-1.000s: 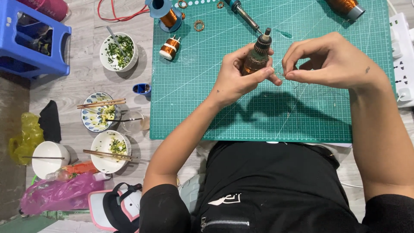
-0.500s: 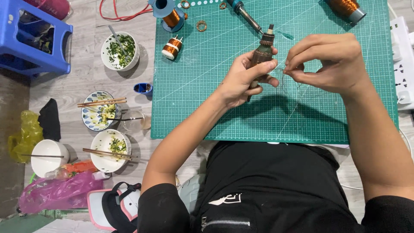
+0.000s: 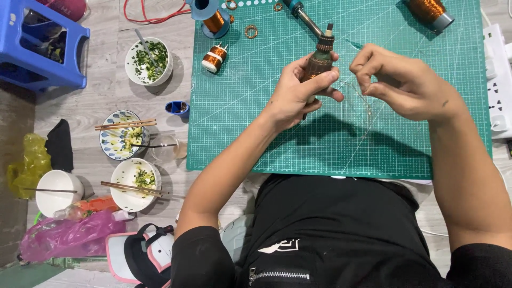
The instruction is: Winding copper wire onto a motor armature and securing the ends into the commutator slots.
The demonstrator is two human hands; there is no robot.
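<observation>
Green cutting mat [image 3: 256, 138] on a grey floor. Left hand [image 3: 298, 93] curled tight around a motor armature [image 3: 318, 63], held upright above the mat, thumb across its body. Right hand [image 3: 402, 82] just beside it, fingers pinched together on fine wire [image 3: 362, 98]. Copper spools [image 3: 216, 56] lie farther up the mat; bowls [image 3: 148, 61] with chopsticks [image 3: 125, 124] sit off to its left.

Cutting mat [image 3: 266, 133] on floor; wire spools [image 3: 215, 57] along its far edge, food bowls [image 3: 128, 184] left, power strip [image 3: 497, 80] right.
</observation>
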